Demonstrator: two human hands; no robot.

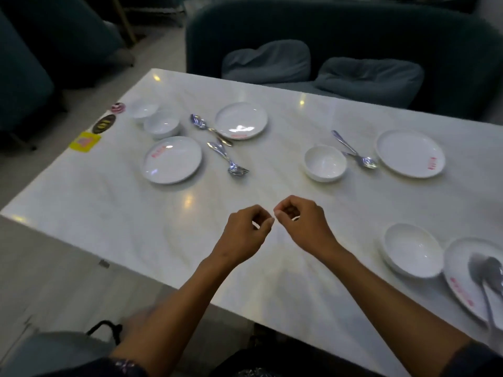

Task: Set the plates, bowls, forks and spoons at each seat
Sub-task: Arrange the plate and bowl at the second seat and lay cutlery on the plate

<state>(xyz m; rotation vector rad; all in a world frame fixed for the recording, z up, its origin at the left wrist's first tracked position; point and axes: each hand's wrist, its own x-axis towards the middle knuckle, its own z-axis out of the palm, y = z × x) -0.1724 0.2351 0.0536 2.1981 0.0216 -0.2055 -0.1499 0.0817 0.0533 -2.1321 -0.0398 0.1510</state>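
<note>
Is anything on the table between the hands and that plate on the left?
No. Bare table lies between the left hand and the near left plate. The cutlery pile sits to the plate's right, off that path.

Two plates (pixel 172 160) left, cutlery (pixel 217 140) between; bowl (pixel 325 163) right, perhaps a spoon (pixel 356 151) beside it.

The table (pixel 122 213) is white marble with faint grey veining, and every plate (pixel 172 160) and bowl (pixel 325 163) on it is plain white, the plates carrying a small red printed mark near the rim. The spoons and forks (pixel 227 156) are shiny silver. At the upper left of the frame lie a yellow sticker (pixel 85 142) with a pink centre, a dark brown oval one (pixel 104 123) with gold lines and a small pink round one (pixel 118 107), and the sofa (pixel 340 31) along the top is dark teal with grey-blue cushions (pixel 268 62).
</note>
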